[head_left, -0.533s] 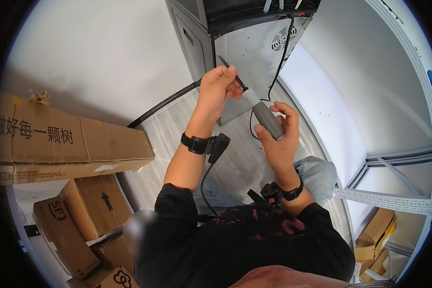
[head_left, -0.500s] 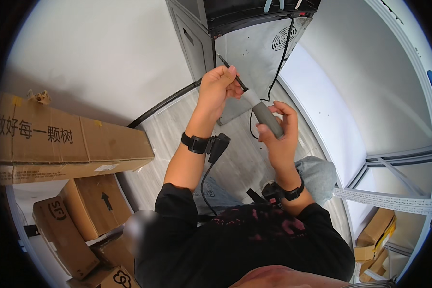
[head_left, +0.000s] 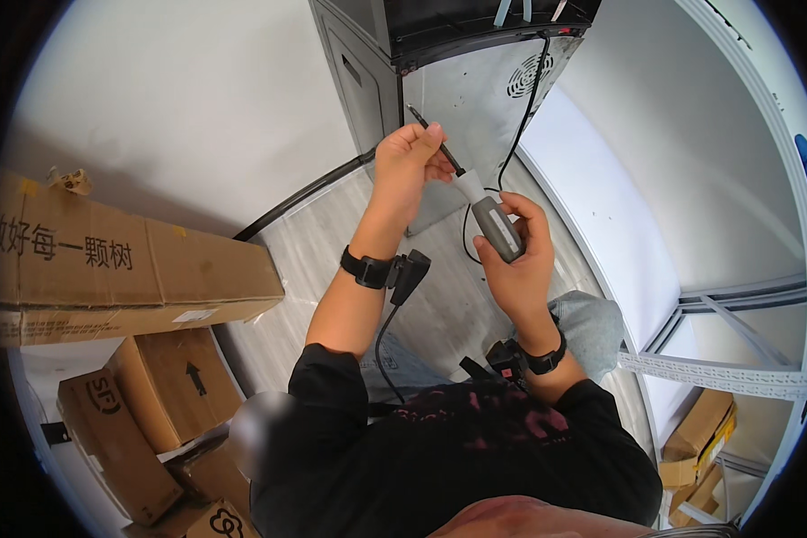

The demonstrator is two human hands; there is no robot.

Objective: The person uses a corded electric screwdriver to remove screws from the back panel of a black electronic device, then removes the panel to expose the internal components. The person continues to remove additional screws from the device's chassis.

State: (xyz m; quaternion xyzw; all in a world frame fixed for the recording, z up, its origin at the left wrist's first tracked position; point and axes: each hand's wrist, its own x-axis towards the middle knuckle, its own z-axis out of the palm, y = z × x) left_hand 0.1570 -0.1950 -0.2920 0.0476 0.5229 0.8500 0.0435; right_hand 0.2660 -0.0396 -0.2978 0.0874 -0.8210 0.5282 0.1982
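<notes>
My left hand pinches a thin black screwdriver shaft between thumb and fingers, its narrow tip pointing up and away to the left. In my right hand is a stubby grey screwdriver handle with a pale strip along its side. A whitish collar tops the handle. The shaft's thick lower end meets this collar; whether it sits inside cannot be made out. Both hands are held in the air above the floor, in front of a metal cabinet panel.
A black cable hangs down the panel to the grey floor. Long cardboard boxes stand at the left, with more cartons below. On the right are white metal shelf frames. Wrist straps carry small black devices.
The grey handle has turned in my right hand, showing its pale strip. Its collar now meets the shaft's lower end, where a gap showed before. My left hand has barely moved.
</notes>
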